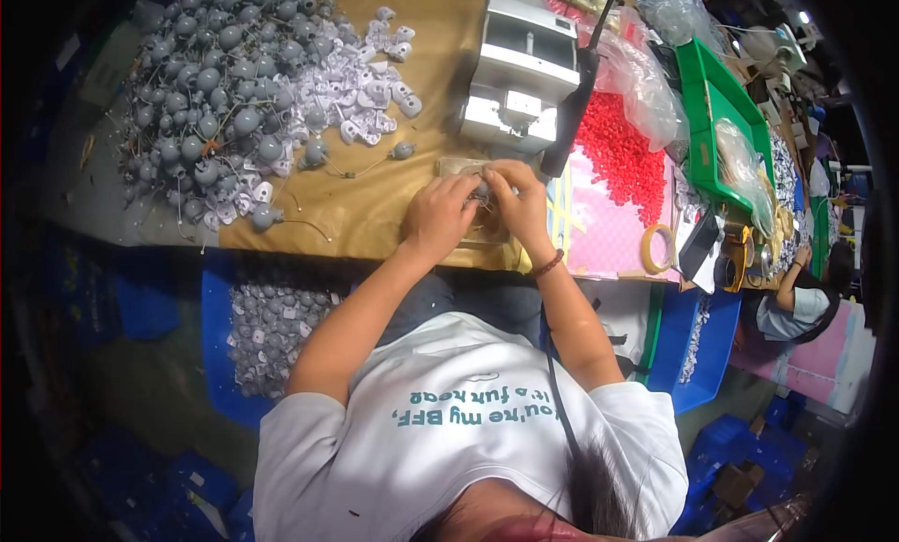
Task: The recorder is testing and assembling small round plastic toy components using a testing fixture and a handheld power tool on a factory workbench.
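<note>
My left hand (438,214) and my right hand (521,203) meet over a small pale jig block (456,167) at the table's front edge. Fingers of both hands are closed round a small grey part (484,194), mostly hidden by them. Left of the hands, a grey ball-shaped part with a wire (403,150) lies on the brown paper (375,200). Farther left is a large heap of grey ball-shaped parts with wires (229,74). White plastic pieces (346,83) lie against that heap.
A white and grey machine (518,69) stands just beyond my hands. Right of it are small red parts (618,149), a tape roll (657,248) and a green tray (698,121). Blue bins (217,355) sit below the table edge. Another person (796,308) works far right.
</note>
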`<control>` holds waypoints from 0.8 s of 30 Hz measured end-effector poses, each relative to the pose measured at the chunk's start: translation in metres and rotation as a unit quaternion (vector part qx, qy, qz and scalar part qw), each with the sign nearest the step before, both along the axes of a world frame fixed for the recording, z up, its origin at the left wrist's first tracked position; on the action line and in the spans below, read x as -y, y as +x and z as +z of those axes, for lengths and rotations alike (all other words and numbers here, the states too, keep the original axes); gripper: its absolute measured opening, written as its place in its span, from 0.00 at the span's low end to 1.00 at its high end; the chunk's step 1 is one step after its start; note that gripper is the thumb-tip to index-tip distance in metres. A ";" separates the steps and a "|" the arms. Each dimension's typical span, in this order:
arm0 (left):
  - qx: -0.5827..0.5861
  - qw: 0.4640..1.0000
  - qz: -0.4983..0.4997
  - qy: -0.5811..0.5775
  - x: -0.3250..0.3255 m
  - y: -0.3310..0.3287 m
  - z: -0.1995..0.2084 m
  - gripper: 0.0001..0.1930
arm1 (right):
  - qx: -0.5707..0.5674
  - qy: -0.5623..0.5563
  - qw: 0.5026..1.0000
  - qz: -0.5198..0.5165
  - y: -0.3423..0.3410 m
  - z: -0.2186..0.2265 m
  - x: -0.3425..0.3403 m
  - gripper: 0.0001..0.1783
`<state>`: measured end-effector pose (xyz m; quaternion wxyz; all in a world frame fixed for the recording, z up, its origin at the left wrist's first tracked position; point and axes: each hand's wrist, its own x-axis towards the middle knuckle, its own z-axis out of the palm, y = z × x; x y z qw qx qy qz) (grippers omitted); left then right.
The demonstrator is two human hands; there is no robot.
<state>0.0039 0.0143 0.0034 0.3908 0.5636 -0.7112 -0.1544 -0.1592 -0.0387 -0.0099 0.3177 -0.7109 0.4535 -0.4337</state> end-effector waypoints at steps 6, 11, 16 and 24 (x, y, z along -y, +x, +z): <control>0.004 1.000 0.004 0.024 0.005 0.000 0.001 0.18 | 0.188 0.215 0.958 -0.006 0.020 0.005 0.011 0.09; 0.002 0.999 -0.013 0.041 0.009 0.003 0.007 0.19 | 0.344 0.262 0.899 -0.068 0.036 0.011 0.013 0.10; -0.002 0.998 -0.036 0.060 0.012 0.004 0.006 0.18 | 0.412 0.310 0.850 -0.104 0.038 0.009 0.020 0.10; -0.014 0.998 -0.030 0.057 0.015 0.004 0.003 0.18 | 0.455 0.362 0.804 -0.122 0.033 0.007 0.027 0.11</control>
